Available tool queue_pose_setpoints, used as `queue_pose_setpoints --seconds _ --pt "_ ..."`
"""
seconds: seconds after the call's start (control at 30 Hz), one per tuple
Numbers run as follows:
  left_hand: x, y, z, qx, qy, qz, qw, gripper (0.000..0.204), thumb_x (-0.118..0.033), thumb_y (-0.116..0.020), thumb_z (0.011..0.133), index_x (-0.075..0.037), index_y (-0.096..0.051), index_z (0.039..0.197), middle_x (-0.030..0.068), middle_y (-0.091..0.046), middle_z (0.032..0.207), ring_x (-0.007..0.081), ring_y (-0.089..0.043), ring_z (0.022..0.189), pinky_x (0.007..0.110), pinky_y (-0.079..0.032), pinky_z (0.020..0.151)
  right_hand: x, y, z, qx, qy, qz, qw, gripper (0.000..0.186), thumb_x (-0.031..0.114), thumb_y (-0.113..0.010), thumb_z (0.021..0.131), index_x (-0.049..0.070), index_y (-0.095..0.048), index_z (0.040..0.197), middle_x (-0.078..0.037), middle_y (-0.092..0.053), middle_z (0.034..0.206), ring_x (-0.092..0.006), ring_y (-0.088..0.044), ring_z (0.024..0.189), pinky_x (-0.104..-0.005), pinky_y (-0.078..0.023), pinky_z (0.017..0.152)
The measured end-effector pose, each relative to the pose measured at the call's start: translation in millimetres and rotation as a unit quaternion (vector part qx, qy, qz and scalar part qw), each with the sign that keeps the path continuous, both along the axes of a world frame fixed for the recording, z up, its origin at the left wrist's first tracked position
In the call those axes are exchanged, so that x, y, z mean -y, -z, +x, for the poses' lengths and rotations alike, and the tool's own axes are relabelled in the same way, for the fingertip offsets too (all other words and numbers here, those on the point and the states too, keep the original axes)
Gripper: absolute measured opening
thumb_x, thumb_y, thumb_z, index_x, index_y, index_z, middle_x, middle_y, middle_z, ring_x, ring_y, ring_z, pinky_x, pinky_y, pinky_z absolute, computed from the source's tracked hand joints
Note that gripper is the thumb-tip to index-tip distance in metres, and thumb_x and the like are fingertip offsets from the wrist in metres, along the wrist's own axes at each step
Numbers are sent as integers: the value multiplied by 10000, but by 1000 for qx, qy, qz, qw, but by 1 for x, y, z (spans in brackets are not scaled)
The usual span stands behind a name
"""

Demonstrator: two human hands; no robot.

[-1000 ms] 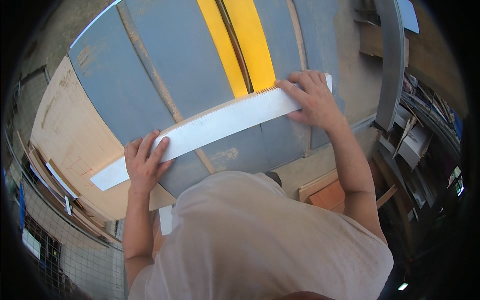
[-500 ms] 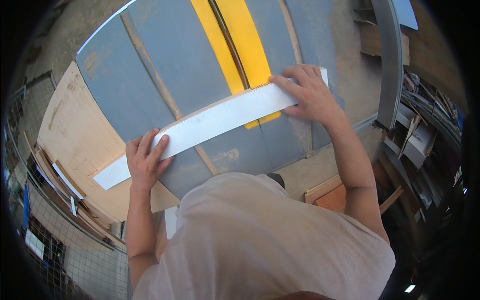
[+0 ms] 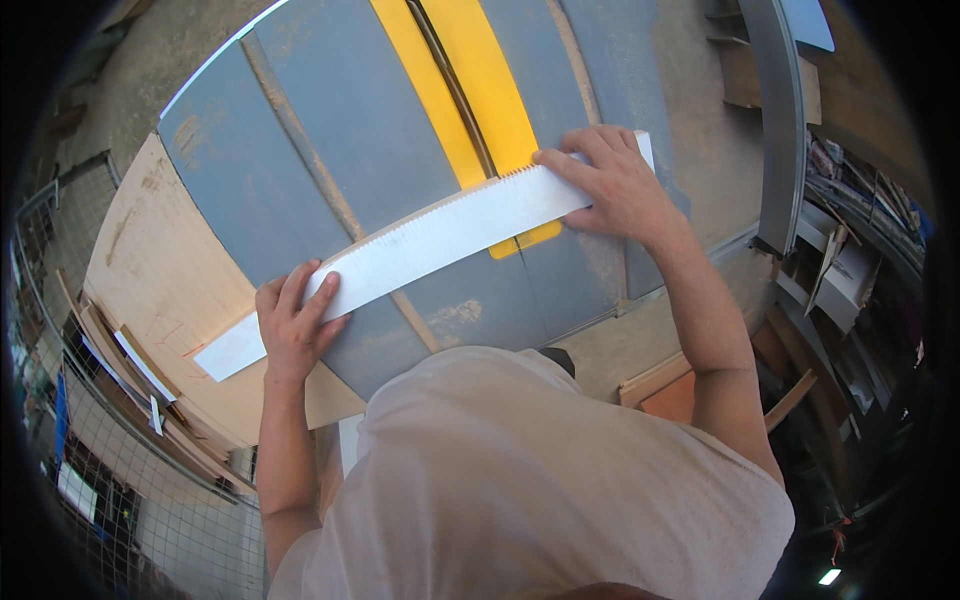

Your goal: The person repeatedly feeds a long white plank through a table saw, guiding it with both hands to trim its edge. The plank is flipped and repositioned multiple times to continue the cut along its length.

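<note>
A long white board strip (image 3: pixel 430 237) lies across the grey saw table (image 3: pixel 340 90), over its yellow slotted insert (image 3: pixel 505 90). Closely spaced notches run along part of the strip's far edge, mostly toward its right half. Near the left end, my left hand (image 3: pixel 297 318) grips the strip, fingers over the far edge and thumb on the white face. My right hand (image 3: pixel 618 185) is closed around the right end, with fingers at the far edge and thumb toward the near edge. No saw blade can be made out; the strip covers part of the slot.
A bare wooden panel (image 3: pixel 150 260) extends the table on the left. Beyond it are stacked wood strips (image 3: pixel 140 375) and a wire mesh fence (image 3: pixel 150 500). A grey metal post (image 3: pixel 782 130) rises at the right, near piled board offcuts (image 3: pixel 845 280).
The view has shifted very slightly. Both hands keep their hold, and the strip stays almost in the same place across the yellow insert.
</note>
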State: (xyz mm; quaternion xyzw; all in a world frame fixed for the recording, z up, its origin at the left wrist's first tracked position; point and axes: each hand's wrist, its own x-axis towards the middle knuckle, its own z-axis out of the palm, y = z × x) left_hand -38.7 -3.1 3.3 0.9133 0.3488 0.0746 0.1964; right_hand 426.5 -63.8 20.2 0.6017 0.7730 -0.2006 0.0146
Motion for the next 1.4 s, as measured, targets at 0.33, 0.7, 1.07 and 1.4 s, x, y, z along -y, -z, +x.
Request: queue_pose_setpoints --seconds 0.33,0.7,1.07,1.4 --pt "-3 4 0 5 10 24 1000 745 -286 -915 616 -221 -693 1324 56 -644 1383 311 -571 1012 423 -464 917 -1 0 1 -4 6 18 1000 714 226 -901 731 226 -624 1389 -77 -593 1328 -287 -534 1276 -456 -392 1142" --pt "-2 0 3 -14 -17 36 999 760 -241 -948 583 -252 -713 1306 -11 -637 1393 280 -571 1003 398 -485 925 -11 -10 -7 56 24 -33 998 733 278 -876 781 257 -579 1451 -71 -569 1412 -253 -496 1374 -460 -352 1222" --pt "-7 0 5 -24 -42 24 999 702 -246 -936 655 -279 -737 1328 -21 -630 1410 265 -579 1057 381 -511 993 -9 -12 -16 69 80 -36 994 808 314 -889 774 288 -550 1507 -67 -529 1494 -274 -442 1438 -457 -321 1262" --pt "-13 1 5 -19 -40 38 998 685 -250 -918 677 -270 -739 1338 4 -631 1422 268 -576 1102 384 -501 1034 -11 -6 -12 58 75 0 996 810 332 -876 752 296 -562 1497 -69 -544 1474 -261 -444 1438 -445 -314 1265"
